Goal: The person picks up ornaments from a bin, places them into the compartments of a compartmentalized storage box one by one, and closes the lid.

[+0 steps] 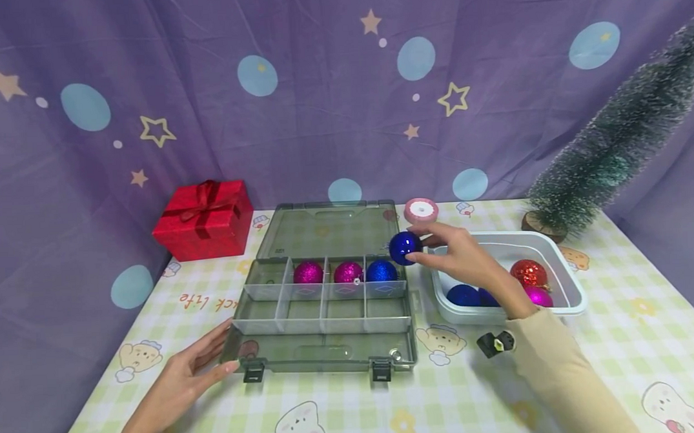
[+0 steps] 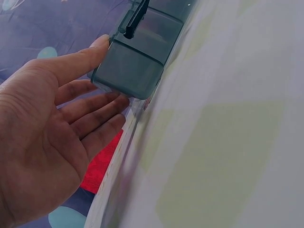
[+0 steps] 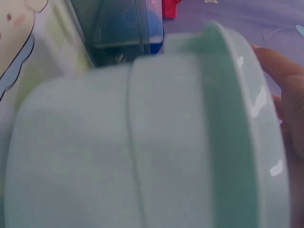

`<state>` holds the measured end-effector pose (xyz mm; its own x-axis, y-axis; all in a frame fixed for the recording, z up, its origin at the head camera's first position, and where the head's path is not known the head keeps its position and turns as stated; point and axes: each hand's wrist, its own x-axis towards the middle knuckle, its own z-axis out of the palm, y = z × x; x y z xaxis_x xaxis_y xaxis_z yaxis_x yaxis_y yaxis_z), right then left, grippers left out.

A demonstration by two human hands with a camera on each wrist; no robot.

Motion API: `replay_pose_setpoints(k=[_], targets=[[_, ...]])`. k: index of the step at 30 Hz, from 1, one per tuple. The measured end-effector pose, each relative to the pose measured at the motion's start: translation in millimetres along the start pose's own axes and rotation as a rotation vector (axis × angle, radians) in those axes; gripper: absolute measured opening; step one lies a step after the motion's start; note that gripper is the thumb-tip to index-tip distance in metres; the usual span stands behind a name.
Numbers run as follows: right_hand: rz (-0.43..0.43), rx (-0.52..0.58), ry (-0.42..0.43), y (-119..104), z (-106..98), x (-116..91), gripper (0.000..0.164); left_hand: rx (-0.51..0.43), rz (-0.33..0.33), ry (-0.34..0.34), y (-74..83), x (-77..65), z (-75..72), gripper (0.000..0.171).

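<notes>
My right hand [image 1: 462, 257] pinches a shiny dark blue Christmas ball [image 1: 405, 248] between thumb and fingers, above the back right corner of a grey see-through divider box [image 1: 324, 356]. The box lies with its lid [image 1: 330, 230] laid back. Its back row of compartments holds two glittery magenta balls, one ball [image 1: 308, 274] beside another ball [image 1: 348, 273], then a glittery blue ball [image 1: 381, 273] on the right. At the front left corner of the box, my left hand [image 1: 182, 379] rests with thumb and fingers extended; the left wrist view shows its thumb against the corner.
At the right, a white tub [image 1: 569, 307] holds dark blue balls [image 1: 463, 295], a red ball [image 1: 528, 273] and a magenta ball [image 1: 538, 296]. Behind stand a red gift box [image 1: 208, 226], a pink ribbon spool [image 1: 421, 210] and a small frosted tree [image 1: 599, 141].
</notes>
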<state>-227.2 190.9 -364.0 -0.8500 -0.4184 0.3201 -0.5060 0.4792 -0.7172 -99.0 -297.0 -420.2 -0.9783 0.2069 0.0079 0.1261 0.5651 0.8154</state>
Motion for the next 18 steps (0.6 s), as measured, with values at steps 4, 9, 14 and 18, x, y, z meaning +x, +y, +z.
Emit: replay_pose_setpoints(k=[4,9,14,18], targets=[[-0.003,0.024,-0.012,-4.4,9.5,9.7,0.050,0.006,-0.004,-0.003,-0.4,0.6,-0.3,0.073],[-0.028,0.039,-0.032,-10.0,18.5,20.6,0.049,0.006,-0.004,-0.004,-0.4,0.6,-0.3,0.073],[-0.056,0.054,-0.060,-13.5,26.1,30.0,0.049,0.000,-0.006,-0.005,-0.4,0.4,-0.5,0.073],[-0.054,0.067,-0.078,-16.0,32.3,36.0,0.049,-0.008,-0.013,-0.010,-0.3,0.1,-0.5,0.074]])
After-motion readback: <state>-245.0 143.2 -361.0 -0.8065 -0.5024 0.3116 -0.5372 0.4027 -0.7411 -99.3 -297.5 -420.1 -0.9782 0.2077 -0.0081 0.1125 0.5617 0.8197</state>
